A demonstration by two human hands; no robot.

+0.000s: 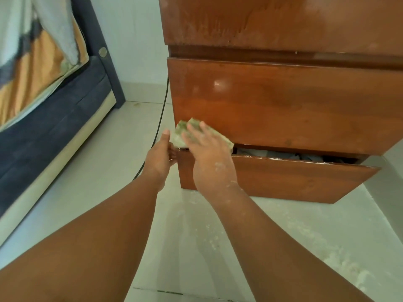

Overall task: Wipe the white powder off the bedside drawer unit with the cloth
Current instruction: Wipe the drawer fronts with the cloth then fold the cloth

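The brown wooden bedside drawer unit [283, 105] fills the upper right. Its bottom drawer [294, 179] stands pulled out, with white powder along its top edge and fabric inside. My right hand [209, 155] presses a greenish-white cloth [182, 131] flat against the lower left corner of the middle drawer front, just above the bottom drawer's top edge. My left hand [160, 158] grips the left end of the bottom drawer, thumb up beside the cloth. Powder specks cling to my right wrist.
White powder [316, 243] is scattered on the pale tiled floor in front of the unit. A black cable [161, 114] runs down along the unit's left side. A dark blue bed frame [54, 131] with hanging bedding stands at the left.
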